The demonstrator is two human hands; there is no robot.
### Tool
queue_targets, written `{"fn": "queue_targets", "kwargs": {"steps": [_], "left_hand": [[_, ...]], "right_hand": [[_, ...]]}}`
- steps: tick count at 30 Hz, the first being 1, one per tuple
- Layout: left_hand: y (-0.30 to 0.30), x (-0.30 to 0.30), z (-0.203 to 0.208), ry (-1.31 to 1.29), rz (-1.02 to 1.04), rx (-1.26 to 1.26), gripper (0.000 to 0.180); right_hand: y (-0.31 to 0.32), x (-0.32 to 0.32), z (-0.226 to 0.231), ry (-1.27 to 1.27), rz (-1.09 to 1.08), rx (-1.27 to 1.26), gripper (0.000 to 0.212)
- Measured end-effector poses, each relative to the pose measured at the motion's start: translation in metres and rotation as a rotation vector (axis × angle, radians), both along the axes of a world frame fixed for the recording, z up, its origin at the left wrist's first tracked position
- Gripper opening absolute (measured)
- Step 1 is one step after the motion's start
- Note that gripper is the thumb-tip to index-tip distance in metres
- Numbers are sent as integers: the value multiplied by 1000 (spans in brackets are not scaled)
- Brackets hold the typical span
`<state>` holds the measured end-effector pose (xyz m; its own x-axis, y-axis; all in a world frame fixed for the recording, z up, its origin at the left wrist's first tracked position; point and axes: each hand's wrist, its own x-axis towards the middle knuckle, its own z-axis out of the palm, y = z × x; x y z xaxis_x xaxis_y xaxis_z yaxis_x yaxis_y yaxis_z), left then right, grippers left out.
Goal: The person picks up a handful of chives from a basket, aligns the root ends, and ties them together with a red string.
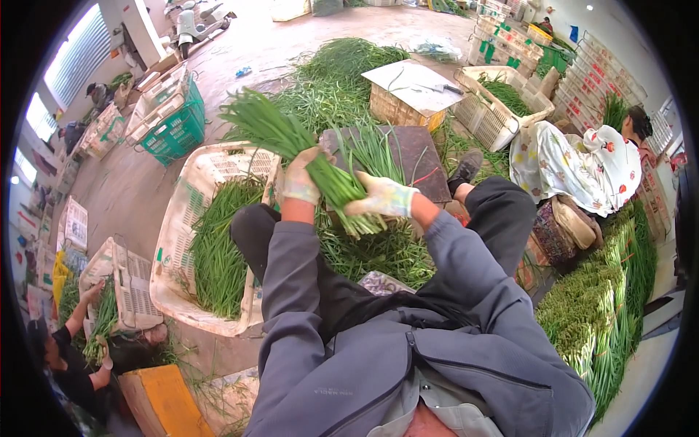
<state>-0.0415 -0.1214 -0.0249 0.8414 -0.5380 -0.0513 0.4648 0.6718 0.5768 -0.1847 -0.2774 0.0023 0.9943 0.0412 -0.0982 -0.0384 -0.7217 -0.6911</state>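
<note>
A thick bunch of garlic chives [262,125] is held at a slant in front of me, leaf ends up to the left, cut ends down to the right. My left hand [300,177], in a pale work glove, is closed round its middle. My right hand [382,197], gloved too, grips it near the cut ends. Just beyond my hands is a dark square board [424,164] with more loose chives [373,153] on it. A red strip lies at the board's right side. Below the bunch, between my legs, more greens [386,255] are heaped.
At my left stands a white crate [166,251] of chives; a green crate [171,131] is farther off. Ahead are a heap of chives [335,69] and a white board [408,81] with a knife. Stacked bundles [582,298] line my right. Other people sit at both sides.
</note>
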Motion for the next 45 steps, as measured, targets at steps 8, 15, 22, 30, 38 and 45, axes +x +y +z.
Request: {"fn": "queue_targets", "kwargs": {"steps": [8, 15, 22, 30, 38, 45], "left_hand": [[-20, -17, 2, 70, 4, 206, 29], [35, -32, -10, -605, -95, 557, 39], [16, -24, -117, -585, -99, 330, 50], [-43, -18, -58, -203, -143, -19, 103], [4, 24, -92, 177, 64, -44, 45], [6, 27, -87, 103, 342, 198, 40]], "right_hand": [[2, 32, -31, 4, 56, 779, 59], [-22, 26, -29, 132, -118, 1412, 34], [-12, 34, -55, 205, 25, 1587, 29], [-17, 33, -143, 600, 255, 1964, 46], [-27, 61, -137, 252, -36, 901, 37], [-16, 60, -93, -365, 29, 401, 49]]}}
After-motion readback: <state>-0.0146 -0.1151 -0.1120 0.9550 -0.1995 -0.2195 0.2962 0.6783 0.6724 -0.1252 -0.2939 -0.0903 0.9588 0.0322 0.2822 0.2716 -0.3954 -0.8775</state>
